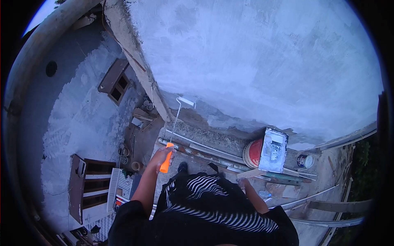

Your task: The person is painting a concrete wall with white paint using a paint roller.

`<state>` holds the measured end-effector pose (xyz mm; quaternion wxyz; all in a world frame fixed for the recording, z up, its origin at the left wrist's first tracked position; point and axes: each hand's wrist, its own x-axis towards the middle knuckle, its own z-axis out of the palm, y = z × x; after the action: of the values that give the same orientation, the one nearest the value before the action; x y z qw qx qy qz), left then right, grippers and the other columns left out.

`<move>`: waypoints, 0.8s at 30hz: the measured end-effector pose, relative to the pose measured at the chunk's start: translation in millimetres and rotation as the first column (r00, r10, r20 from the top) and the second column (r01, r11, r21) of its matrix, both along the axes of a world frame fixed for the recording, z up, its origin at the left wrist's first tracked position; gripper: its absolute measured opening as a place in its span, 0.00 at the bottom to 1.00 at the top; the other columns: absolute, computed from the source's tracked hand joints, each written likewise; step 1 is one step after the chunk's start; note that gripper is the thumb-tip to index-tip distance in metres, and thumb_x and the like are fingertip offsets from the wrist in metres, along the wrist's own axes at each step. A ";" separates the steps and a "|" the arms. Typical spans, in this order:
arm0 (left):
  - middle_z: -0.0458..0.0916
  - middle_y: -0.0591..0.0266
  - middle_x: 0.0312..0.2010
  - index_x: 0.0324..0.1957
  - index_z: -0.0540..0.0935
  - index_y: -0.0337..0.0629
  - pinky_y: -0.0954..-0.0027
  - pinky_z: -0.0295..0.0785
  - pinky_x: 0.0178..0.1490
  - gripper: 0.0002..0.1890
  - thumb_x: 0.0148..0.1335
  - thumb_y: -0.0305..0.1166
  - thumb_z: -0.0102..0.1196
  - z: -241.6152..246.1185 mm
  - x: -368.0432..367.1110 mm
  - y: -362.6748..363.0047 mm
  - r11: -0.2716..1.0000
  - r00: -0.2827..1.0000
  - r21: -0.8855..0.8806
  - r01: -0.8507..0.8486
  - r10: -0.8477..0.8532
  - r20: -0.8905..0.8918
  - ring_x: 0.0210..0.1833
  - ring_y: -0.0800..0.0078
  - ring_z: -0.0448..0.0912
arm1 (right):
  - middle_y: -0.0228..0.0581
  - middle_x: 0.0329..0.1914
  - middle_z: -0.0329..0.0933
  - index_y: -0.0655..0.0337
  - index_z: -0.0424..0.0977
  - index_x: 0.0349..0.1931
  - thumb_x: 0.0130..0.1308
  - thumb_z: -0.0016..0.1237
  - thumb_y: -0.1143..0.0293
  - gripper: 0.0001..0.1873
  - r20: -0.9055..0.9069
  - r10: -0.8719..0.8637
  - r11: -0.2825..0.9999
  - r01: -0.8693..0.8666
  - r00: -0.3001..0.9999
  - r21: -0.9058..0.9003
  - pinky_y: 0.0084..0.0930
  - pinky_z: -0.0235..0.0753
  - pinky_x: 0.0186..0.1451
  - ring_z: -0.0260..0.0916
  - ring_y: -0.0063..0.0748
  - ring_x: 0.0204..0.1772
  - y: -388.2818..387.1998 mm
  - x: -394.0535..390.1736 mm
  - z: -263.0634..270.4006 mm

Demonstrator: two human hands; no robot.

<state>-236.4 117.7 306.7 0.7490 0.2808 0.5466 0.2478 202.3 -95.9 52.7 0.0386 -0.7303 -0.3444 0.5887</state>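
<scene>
My left hand (163,156) grips the orange handle of a paint roller (167,160). The roller's thin wire frame reaches up to a white sleeve (186,101) in front of the lower left part of a patchy white-and-grey wall (246,67); whether it touches the wall I cannot tell. Low at my right side is my right hand (243,184), close to a pale wooden board (251,173); its fingers are too dim to show whether it holds anything. Beyond it, a paint tray (272,150) smeared with white paint leans against or rests on a red bucket (253,152).
A small paint can (304,161) stands right of the tray. Rusty pipes and long strips (200,151) lie along the wall's foot. On the left, past the floor's edge, a yard lies lower, beside a building with windows (118,87). Wooden beams (338,206) cross the right side.
</scene>
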 end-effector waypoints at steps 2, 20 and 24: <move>0.68 0.68 0.16 0.32 0.70 0.39 0.79 0.62 0.16 0.10 0.60 0.37 0.44 -21.0 1.2 13.2 1.000 0.999 -0.013 0.003 -0.004 -0.041 0.15 0.81 0.66 | 0.41 0.22 0.70 0.60 0.69 0.31 0.58 0.44 0.60 0.12 0.022 0.022 1.000 -0.022 1.000 0.006 0.29 0.71 0.23 0.66 0.30 0.21 8.2 -8.6 15.1; 0.68 0.69 0.16 0.30 0.71 0.41 0.77 0.63 0.15 0.11 0.59 0.38 0.46 -80.2 9.0 44.7 0.995 0.991 -0.093 -0.028 0.015 -0.135 0.14 0.80 0.66 | 0.42 0.23 0.70 0.62 0.70 0.31 0.59 0.43 0.61 0.13 -0.017 -0.130 0.991 0.129 0.991 -0.046 0.30 0.69 0.21 0.66 0.32 0.21 -69.8 5.8 -11.2; 0.67 0.69 0.16 0.30 0.71 0.42 0.77 0.62 0.15 0.10 0.59 0.38 0.45 -82.6 12.0 27.0 0.997 0.994 -0.073 0.008 -0.016 -0.109 0.14 0.80 0.66 | 0.43 0.23 0.70 0.64 0.70 0.30 0.59 0.42 0.61 0.13 -0.012 -0.023 1.000 0.023 1.000 0.007 0.29 0.69 0.22 0.66 0.32 0.21 -58.2 1.5 -5.3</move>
<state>-224.4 144.7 224.0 0.7289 0.2701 0.5938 0.2076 203.8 -154.1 47.4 0.0502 -0.7305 -0.3377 0.5915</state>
